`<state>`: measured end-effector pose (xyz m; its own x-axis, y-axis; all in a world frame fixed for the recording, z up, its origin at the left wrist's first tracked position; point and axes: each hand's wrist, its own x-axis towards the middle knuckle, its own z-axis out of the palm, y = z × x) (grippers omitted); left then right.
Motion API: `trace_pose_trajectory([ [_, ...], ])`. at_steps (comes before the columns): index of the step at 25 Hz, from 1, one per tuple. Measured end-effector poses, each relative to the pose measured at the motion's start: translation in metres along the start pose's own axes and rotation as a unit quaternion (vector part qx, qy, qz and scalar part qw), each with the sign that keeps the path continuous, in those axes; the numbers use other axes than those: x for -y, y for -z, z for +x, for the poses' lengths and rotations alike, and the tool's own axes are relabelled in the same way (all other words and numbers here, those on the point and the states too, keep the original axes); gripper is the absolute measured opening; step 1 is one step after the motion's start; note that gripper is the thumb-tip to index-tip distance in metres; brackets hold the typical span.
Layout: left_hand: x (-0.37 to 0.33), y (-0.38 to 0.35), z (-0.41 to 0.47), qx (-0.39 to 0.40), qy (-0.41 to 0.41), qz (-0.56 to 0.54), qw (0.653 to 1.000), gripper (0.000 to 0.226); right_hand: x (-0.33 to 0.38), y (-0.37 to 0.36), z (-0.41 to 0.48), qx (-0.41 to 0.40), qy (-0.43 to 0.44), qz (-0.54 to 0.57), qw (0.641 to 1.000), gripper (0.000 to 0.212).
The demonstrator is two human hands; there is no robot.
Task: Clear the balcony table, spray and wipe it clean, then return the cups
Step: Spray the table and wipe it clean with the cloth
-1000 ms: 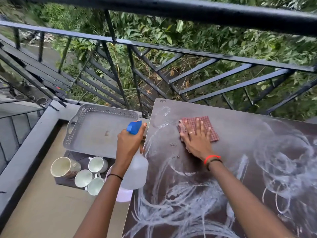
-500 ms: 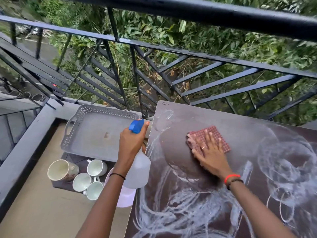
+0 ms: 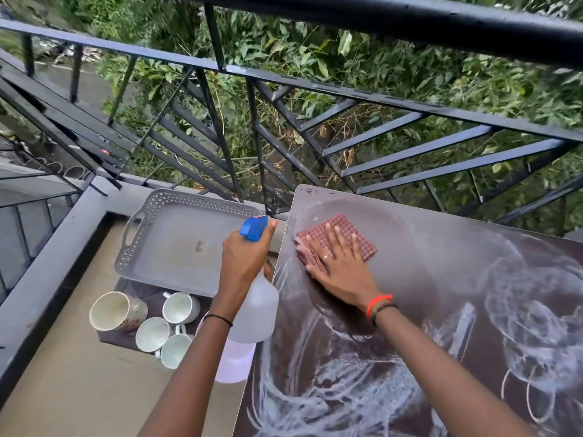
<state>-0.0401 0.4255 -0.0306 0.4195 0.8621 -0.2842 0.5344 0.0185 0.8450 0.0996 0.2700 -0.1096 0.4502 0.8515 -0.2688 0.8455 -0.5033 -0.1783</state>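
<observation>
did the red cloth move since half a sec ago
Yes. The red cloth under the right hand slid left and away from the person, closer to the far-left corner of the table.

Black band (image 3: 217, 319) on left wrist; orange band (image 3: 378, 302) and dark bracelet (image 3: 385, 309) on right; ring (image 3: 325, 257) on right hand (image 3: 340, 269).

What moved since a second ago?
The right hand slid the cloth a bit right, then back left toward the table edge. Nothing was grabbed or dropped. The left hand still holds the spray bottle; tray and cups stayed put.
</observation>
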Motion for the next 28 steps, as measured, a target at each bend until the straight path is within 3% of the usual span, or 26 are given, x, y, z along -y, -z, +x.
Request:
trace_pose_trajectory([
  [2,-0.003,0.000,0.002,-0.004,-0.002,0.006,1.000,0.063,-0.022,-0.004,-0.029,0.001,0.017,-0.015,1.000,0.064],
  [5,-0.004,0.004,0.003,-0.005,-0.003,0.002,1.000,0.060,-0.066,0.008,-0.030,-0.004,-0.048,-0.010,0.999,0.073],
  [10,0.007,0.011,0.004,-0.007,-0.005,0.013,1.000,0.056,-0.063,0.034,0.066,-0.031,-0.125,0.025,0.991,0.066],
  [15,0.015,0.016,0.001,-0.018,-0.006,0.012,1.000,0.058,0.006,0.028,0.109,-0.010,-0.048,0.010,0.999,0.065],
  [19,0.012,0.018,-0.004,-0.017,-0.004,-0.005,1.000,0.057,0.025,0.007,0.042,0.003,0.046,-0.005,0.999,0.064],
  [22,0.008,0.019,-0.008,-0.015,-0.002,-0.014,1.000,0.055,0.001,-0.008,-0.018,0.002,0.085,-0.028,0.996,0.062],
  [28,0.014,0.026,-0.023,-0.009,-0.006,-0.012,1.000,0.051,-0.050,0.014,0.003,-0.004,-0.110,0.003,0.994,0.067],
])
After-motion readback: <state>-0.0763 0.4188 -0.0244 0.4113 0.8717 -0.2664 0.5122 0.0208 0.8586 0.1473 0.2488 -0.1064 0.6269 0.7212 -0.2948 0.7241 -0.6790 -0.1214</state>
